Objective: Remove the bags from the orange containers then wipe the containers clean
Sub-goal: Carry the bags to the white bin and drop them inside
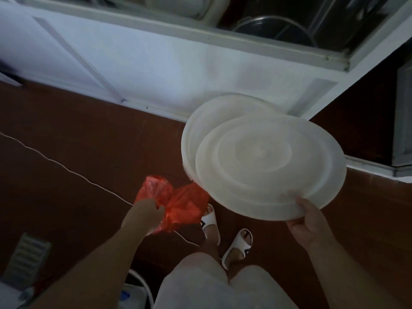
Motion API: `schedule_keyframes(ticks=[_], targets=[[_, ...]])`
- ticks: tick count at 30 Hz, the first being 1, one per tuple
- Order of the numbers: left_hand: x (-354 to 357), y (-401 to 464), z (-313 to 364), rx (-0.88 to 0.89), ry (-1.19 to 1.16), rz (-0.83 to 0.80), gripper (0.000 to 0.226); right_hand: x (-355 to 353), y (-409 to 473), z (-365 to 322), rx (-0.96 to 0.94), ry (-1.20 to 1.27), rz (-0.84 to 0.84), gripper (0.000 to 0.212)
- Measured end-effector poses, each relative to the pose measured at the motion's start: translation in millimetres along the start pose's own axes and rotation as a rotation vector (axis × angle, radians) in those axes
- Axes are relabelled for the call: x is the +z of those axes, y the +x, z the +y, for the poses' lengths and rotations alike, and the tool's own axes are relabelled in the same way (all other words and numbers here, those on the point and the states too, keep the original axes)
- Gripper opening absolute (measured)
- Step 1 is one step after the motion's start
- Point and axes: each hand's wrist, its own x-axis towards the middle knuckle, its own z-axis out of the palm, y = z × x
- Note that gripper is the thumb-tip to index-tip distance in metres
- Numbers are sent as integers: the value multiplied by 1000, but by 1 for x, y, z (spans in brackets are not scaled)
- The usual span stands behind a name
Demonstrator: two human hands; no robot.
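My left hand (pixel 146 211) grips a crumpled orange-red plastic bag (pixel 178 202) that hangs in the air above the floor. My right hand (pixel 308 221) holds two round white lids (pixel 265 161) by their near edge, one stacked partly behind the other, tilted toward me. No orange container is in sight.
Below lies a dark red-brown floor (pixel 66 141) with a thin white cord (pixel 73 172) across it. A white cabinet front (pixel 145 63) stands ahead, with a metal pot (pixel 276 27) on a shelf above. My feet in white slippers (pixel 238 244) are beneath the lids. A white appliance (pixel 24 262) sits bottom left.
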Motion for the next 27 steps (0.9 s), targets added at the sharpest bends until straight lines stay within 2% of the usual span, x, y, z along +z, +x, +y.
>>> schedule_keyframes(ticks=[3, 7, 10, 12, 17, 21, 25, 27], targets=[[-22, -25, 3, 0, 13, 51, 27, -13, -23, -21, -27, 19, 36, 32], [-60, -50, 18, 38, 24, 129, 34, -25, -50, -44, -68, 6, 19, 30], [-90, -69, 33, 96, 63, 207, 38, -37, -69, -58, -101, 16, 20, 37], [-109, -80, 39, 106, 117, 205, 41, -46, -78, -66, -118, 36, 32, 38], [-160, -101, 50, 131, 175, 279, 41, -71, -94, -80, -145, 53, 60, 25], [-199, -106, 77, 194, 249, 335, 41, -83, -106, -85, -161, 33, 58, 31], [-229, -101, 110, 249, 267, 361, 42, -91, -112, -88, -153, 85, 80, 50], [-238, -93, 125, 273, 288, 364, 41, -94, -114, -92, -161, 112, 92, 52]])
